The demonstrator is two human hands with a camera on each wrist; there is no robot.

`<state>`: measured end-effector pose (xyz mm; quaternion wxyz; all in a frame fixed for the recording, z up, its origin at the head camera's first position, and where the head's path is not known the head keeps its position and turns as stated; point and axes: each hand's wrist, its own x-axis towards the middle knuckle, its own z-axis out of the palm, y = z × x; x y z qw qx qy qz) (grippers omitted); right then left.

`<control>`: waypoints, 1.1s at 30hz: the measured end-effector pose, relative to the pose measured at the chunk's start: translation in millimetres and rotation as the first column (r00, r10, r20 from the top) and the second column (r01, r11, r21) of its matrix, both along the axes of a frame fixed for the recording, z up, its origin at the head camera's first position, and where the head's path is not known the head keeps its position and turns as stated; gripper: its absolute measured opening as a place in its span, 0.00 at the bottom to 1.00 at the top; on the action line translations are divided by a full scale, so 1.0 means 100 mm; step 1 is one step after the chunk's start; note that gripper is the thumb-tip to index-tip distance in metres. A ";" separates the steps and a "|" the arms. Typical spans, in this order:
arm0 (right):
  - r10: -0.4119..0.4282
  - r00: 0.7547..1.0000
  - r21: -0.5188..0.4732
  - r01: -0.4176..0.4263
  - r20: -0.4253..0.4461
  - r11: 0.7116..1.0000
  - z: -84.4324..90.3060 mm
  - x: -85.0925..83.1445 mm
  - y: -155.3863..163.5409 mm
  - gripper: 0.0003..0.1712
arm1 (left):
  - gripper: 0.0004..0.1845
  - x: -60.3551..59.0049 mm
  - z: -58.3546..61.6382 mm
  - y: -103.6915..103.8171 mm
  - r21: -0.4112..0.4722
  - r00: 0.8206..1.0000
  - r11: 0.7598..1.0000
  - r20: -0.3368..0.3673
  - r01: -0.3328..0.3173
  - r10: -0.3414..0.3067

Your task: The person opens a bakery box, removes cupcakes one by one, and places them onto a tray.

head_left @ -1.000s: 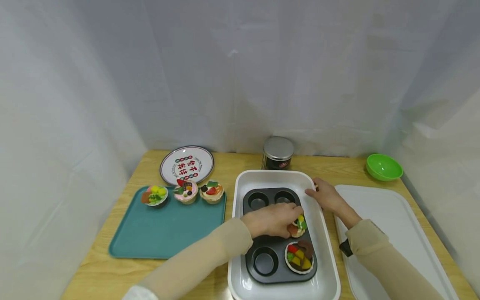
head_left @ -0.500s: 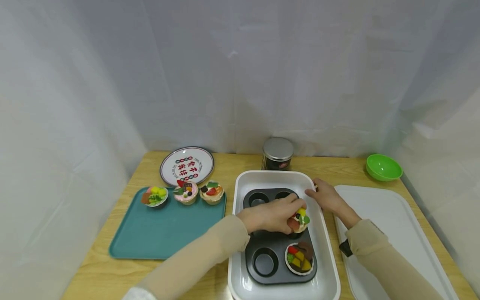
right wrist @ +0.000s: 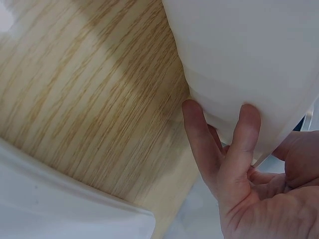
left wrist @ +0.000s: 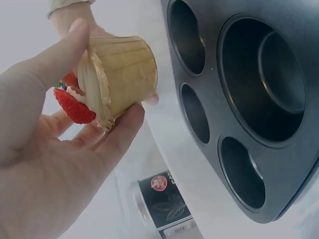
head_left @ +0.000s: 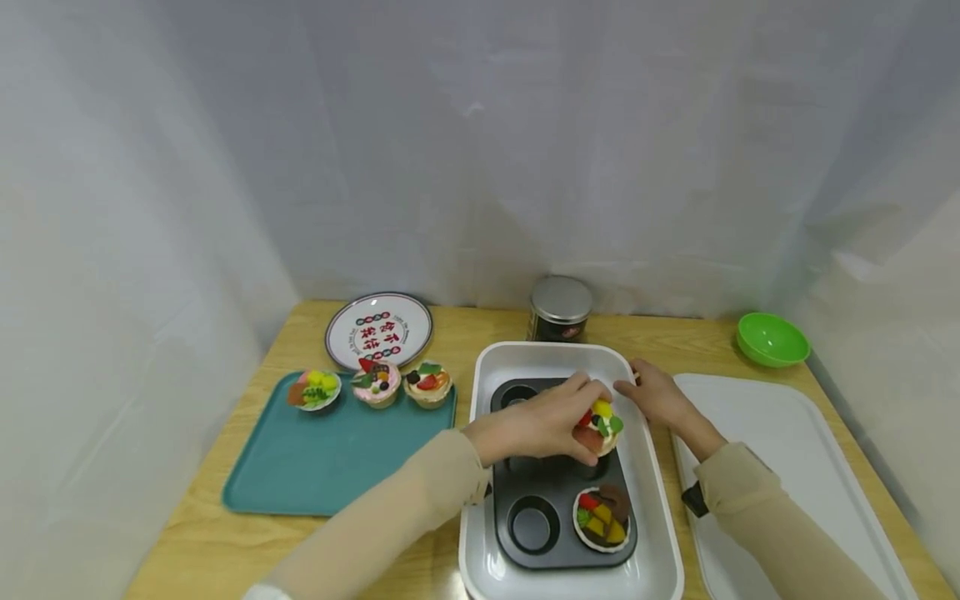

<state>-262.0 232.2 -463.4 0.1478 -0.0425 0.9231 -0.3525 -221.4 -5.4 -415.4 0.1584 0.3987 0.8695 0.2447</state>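
My left hand (head_left: 573, 419) pinches a fruit-topped cupcake (head_left: 602, 427) between thumb and fingers and holds it just above the black muffin tin (head_left: 551, 492). The left wrist view shows its tan paper cup (left wrist: 122, 74) tilted on its side, clear of the empty cups of the tin (left wrist: 259, 99). One more cupcake (head_left: 600, 517) sits in the tin's near right cup. The tin lies inside a white tub (head_left: 551, 350). My right hand (head_left: 654, 398) rests on the tub's right rim, with straight fingers (right wrist: 199, 139) against the outer wall (right wrist: 249, 59).
A teal tray (head_left: 330, 458) on the left carries three cupcakes (head_left: 375, 383) along its far edge. Behind it lies a printed plate (head_left: 378, 330). A lidded can (head_left: 561, 310) stands behind the tub. At the right are a white tray (head_left: 780, 467) and a green bowl (head_left: 772, 338).
My left hand has lifted the cupcake out of the tin's middle right cup and raised it slightly toward the far side. The right hand has stayed on the tub's rim.
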 end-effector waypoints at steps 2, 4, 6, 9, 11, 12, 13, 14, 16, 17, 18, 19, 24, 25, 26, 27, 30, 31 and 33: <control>-0.003 1.000 0.001 0.003 -0.001 1.000 -0.01 0.00 0.01 0.25 | 0.38 0.00 0.04 -0.04 0.016 1.000 1.000 0.002 -0.021 0.021; -0.008 1.000 0.001 0.008 -0.001 1.000 -0.02 -0.01 0.01 0.25 | 0.37 0.01 0.07 -0.10 0.024 0.999 0.998 0.006 -0.052 0.052; -0.012 1.000 0.000 0.012 0.000 1.000 -0.04 -0.01 0.01 0.25 | 0.37 0.02 0.12 -0.16 0.036 0.996 0.995 0.019 -0.091 0.090; -0.016 1.000 -0.002 0.016 -0.005 1.000 -0.06 -0.01 0.01 0.25 | 0.38 0.03 0.19 -0.29 0.061 0.988 0.986 0.033 -0.154 0.152; -0.012 1.000 -0.002 0.012 -0.010 1.000 -0.07 -0.01 0.02 0.25 | 0.39 0.03 0.23 -0.38 0.085 0.982 0.978 0.028 -0.191 0.189; -0.013 1.000 -0.004 0.012 -0.014 1.000 -0.07 -0.01 0.02 0.25 | 0.39 0.03 0.25 -0.44 0.097 0.979 0.974 0.022 -0.206 0.205; -0.013 1.000 -0.006 0.013 -0.015 1.000 -0.06 -0.01 0.02 0.25 | 0.40 0.03 0.26 -0.49 0.111 0.976 0.970 0.022 -0.218 0.217; -0.013 1.000 -0.008 0.013 -0.017 1.000 -0.06 -0.01 0.02 0.25 | 0.40 0.03 0.27 -0.54 0.125 0.974 0.966 0.015 -0.227 0.227; -0.007 1.000 -0.012 0.007 -0.022 1.000 -0.04 0.00 0.01 0.24 | 0.39 0.02 0.30 -0.65 0.138 0.968 0.958 0.009 -0.250 0.251; -0.007 1.000 -0.015 0.007 -0.021 1.000 -0.04 0.00 0.01 0.24 | 0.39 0.02 0.31 -0.71 0.143 0.965 0.955 0.009 -0.260 0.261; -0.007 1.000 -0.019 0.007 -0.022 1.000 -0.04 0.01 0.00 0.23 | 0.39 0.03 0.32 -0.77 0.146 0.962 0.951 0.013 -0.273 0.274; -0.008 1.000 -0.020 0.007 -0.019 1.000 -0.03 0.01 0.00 0.23 | 0.39 0.03 0.33 -0.83 0.145 0.957 0.946 0.020 -0.289 0.289; -0.014 1.000 -0.015 0.014 -0.017 1.000 0.00 0.02 -0.02 0.24 | 0.40 0.07 0.35 -1.13 0.138 0.927 0.917 0.066 -0.374 0.368; -0.016 1.000 -0.011 0.016 -0.018 1.000 0.00 0.02 -0.01 0.25 | 0.40 0.08 0.34 -1.19 0.135 0.923 0.913 0.067 -0.386 0.380; -0.017 1.000 -0.009 0.017 -0.020 1.000 -0.01 0.02 -0.01 0.25 | 0.40 0.08 0.33 -1.25 0.134 0.920 0.910 0.057 -0.391 0.387; -0.018 1.000 -0.005 0.018 -0.022 1.000 -0.01 0.02 -0.01 0.25 | 0.40 0.09 0.32 -1.30 0.134 0.918 0.908 0.050 -0.397 0.394; -0.011 0.999 0.002 0.011 -0.032 1.000 -0.01 0.02 -0.01 0.25 | 0.39 0.13 0.30 -1.48 0.123 0.906 0.898 0.030 -0.423 0.423; -0.010 0.999 0.004 0.010 -0.033 1.000 -0.02 0.02 -0.01 0.25 | 0.39 0.14 0.29 -1.53 0.119 0.902 0.895 0.022 -0.430 0.430; -0.004 0.999 0.010 0.005 -0.041 1.000 -0.02 0.02 -0.01 0.24 | 0.40 0.16 0.27 -1.65 0.107 0.892 0.886 0.021 -0.452 0.452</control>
